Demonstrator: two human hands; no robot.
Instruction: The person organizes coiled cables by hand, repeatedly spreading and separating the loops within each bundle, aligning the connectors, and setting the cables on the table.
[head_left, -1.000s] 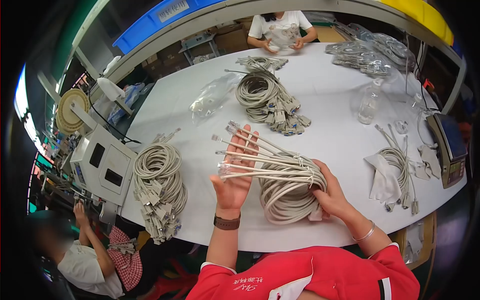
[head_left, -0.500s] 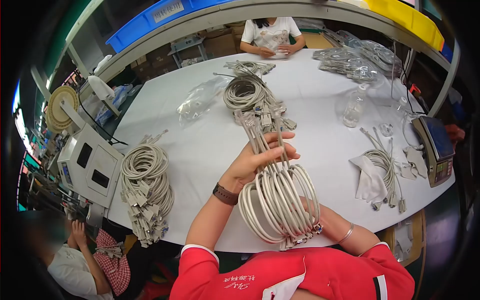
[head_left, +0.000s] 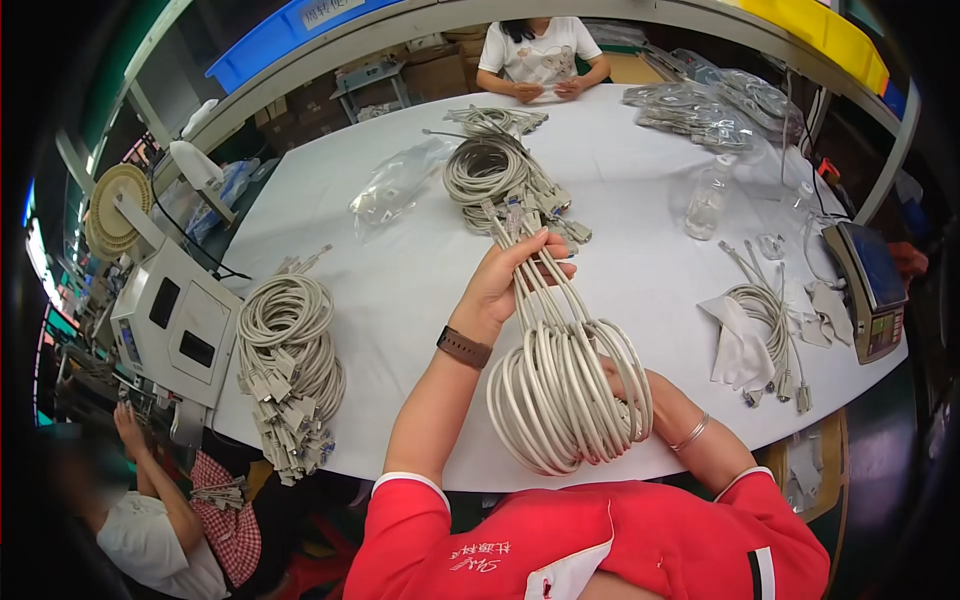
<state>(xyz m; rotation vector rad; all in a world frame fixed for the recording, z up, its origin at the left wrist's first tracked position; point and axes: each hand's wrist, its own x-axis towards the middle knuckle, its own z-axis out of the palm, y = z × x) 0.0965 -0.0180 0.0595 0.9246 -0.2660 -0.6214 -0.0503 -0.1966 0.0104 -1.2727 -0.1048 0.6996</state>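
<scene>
Coiled bundle of light-grey round cables is held over white tabletop, plug ends gripped in left hand, right hand half-hidden by loops, grip unclear; probably heavyish, springy, best supported at neck and under coils

Overall light: bright and even across the broad white tabletop
Shadows: soft, faint
Glare: pale highlights on the crumpled clear plastic bags at far right
Background: dim beneath the overhead shelf
Distortion: strong fisheye bowing, straight edges curved
Frame edges: black vignette
Blur: seated person's face at near left
</scene>
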